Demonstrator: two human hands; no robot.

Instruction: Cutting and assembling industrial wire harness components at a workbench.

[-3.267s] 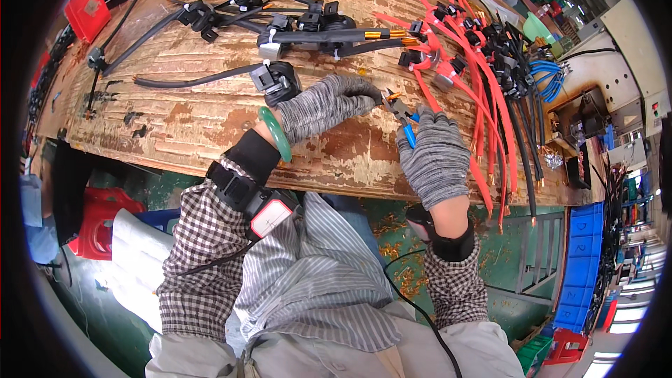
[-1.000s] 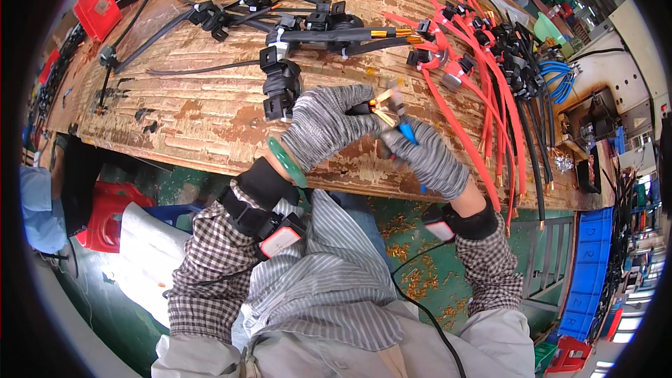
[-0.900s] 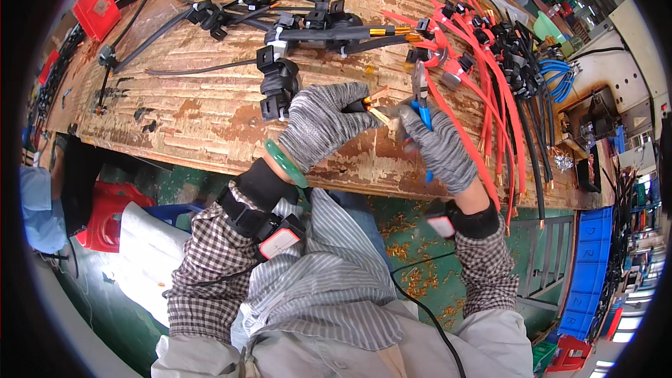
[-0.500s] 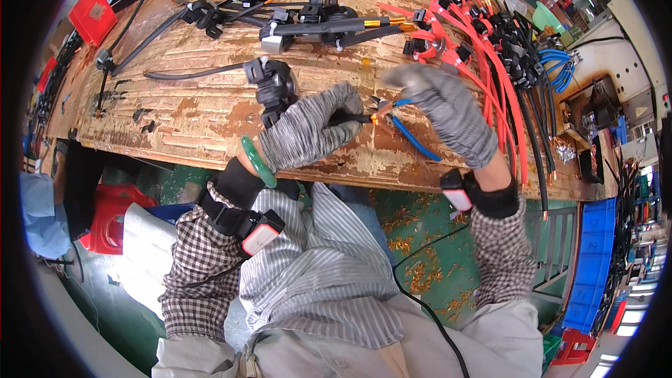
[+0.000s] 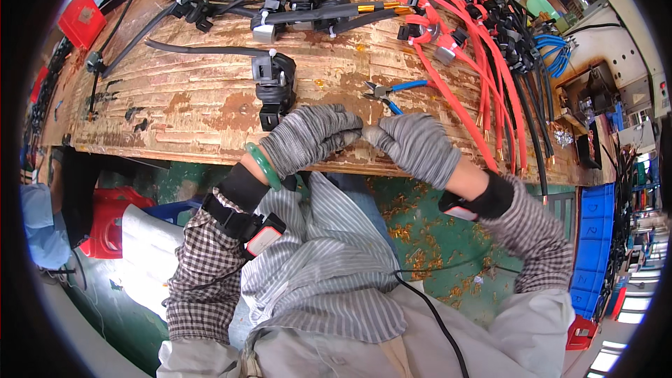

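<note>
Red stool [image 5: 112,218], blue bins [image 5: 592,252], green bowl [image 5: 539,4]

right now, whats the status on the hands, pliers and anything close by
Left hand and right hand nearly meeting, both curled, grip hidden. Blue-handled pliers lying on bench, jaws apart. Red cable close beyond right hand.

Worn items, placed about the striped garment [image 5: 315,245] — grey with thin white lines. Above it, to the left: the left hand [image 5: 311,138] in a mottled grey knit glove [image 5: 290,150], a smooth green bangle [image 5: 262,166] and a black cuff [image 5: 241,186]. Above it, to the right: the right hand [image 5: 420,148] in a matching glove. Left of it: a black strap [image 5: 225,220], a red-edged pale box [image 5: 264,239] and a dark-and-white checked sleeve [image 5: 204,266]. Right of it — a second cuff [image 5: 494,197], box [image 5: 458,212] and checked sleeve [image 5: 537,241], plus a black cable [image 5: 441,327]. Below: pale grey cloth [image 5: 329,358].
</note>
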